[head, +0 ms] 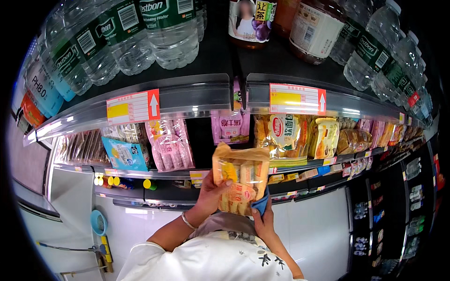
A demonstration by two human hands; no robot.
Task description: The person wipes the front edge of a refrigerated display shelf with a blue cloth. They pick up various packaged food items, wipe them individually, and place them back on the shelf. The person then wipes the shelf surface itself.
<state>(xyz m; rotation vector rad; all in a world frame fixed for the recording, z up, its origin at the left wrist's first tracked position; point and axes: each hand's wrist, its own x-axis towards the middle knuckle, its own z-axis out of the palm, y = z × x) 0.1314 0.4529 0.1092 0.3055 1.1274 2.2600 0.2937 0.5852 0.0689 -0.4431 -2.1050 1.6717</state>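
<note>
A clear and orange plastic pack of Swiss rolls (pixel 242 179) is held upright before my chest. My left hand (pixel 212 191) grips its left side, the thumb lying across the front. At the lower right corner, my right hand (pixel 263 216) holds a blue cloth (pixel 261 203) against the pack. Just beyond, on the shelf, stand a pink pack of rolls (pixel 169 145) to the left and another pink pack (pixel 230 126) farther back, with a dark gap between them. A large yellow bag of soft bread (pixel 283 140) stands to the right of the gap.
Water bottles (pixel 170 35) and brown drink bottles (pixel 316 31) stand on the upper shelf, whose front edge (pixel 190 93) juts out above the packs. Lower shelves hold small boxes (pixel 306 174) and yellow-lidded cans (pixel 103 181). A blue basin (pixel 98 222) and a mop (pixel 105 248) are on the floor at left.
</note>
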